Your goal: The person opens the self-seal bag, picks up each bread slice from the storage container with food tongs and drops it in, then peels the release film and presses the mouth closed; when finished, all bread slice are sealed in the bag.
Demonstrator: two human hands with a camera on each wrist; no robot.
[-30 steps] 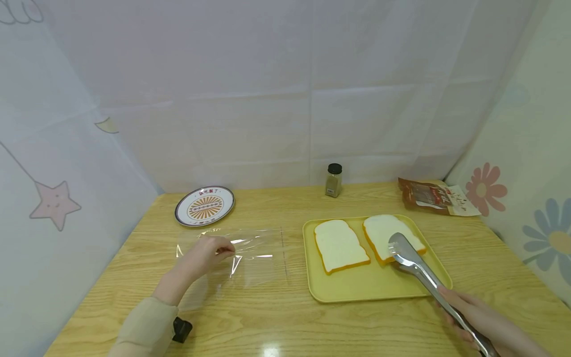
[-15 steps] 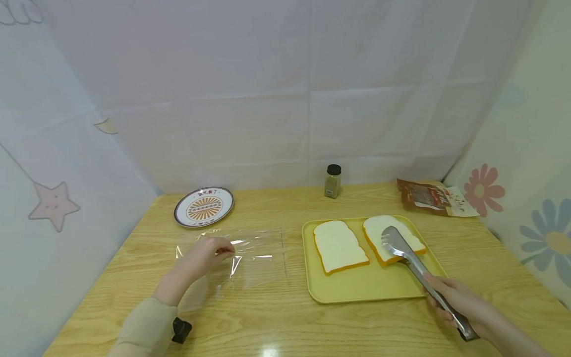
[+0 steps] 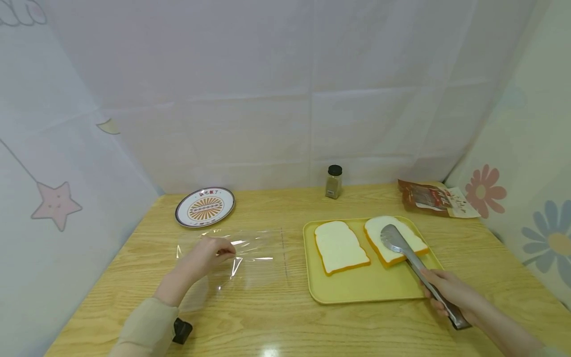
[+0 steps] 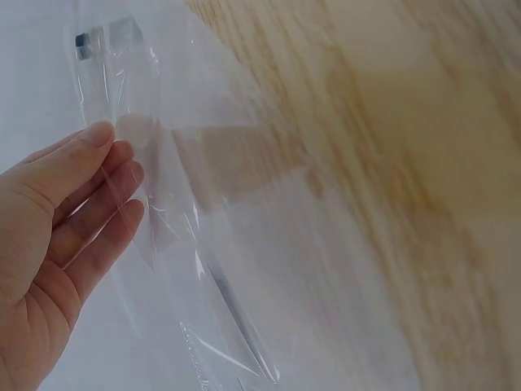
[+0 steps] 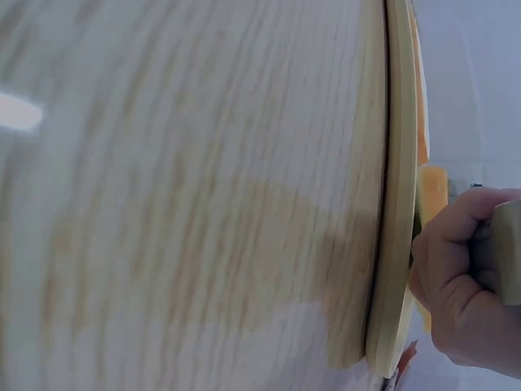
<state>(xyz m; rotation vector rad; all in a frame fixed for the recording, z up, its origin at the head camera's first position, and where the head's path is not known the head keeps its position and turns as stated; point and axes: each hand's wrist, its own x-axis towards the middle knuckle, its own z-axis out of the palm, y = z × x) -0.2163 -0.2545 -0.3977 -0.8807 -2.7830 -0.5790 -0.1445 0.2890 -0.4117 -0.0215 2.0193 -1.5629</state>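
Observation:
My left hand (image 3: 207, 255) pinches a clear plastic bag (image 3: 258, 272) that lies flat on the table. Up close in the left wrist view, thumb and fingertips hold the crinkled film. In my right hand (image 3: 455, 295) is a pair of metal tongs (image 3: 415, 260), gripped around the handles. One arm of the tongs lies over the top of the right bread slice (image 3: 408, 235); the other goes to its near edge and is mostly hidden. To its left, another bread slice (image 3: 341, 245) lies on the same yellow tray (image 3: 357, 291).
A patterned plate (image 3: 205, 207) sits at the back left of the wooden table (image 3: 272, 325). Behind the tray stand a spice jar (image 3: 333, 182) with a black lid and, farther right, a brown food packet (image 3: 430, 198). Cloth walls (image 3: 250, 124) border the table.
My right hand has moved left and a little away from me, and the tongs reach farther over the right slice. The left hand and the bag stay where they were.

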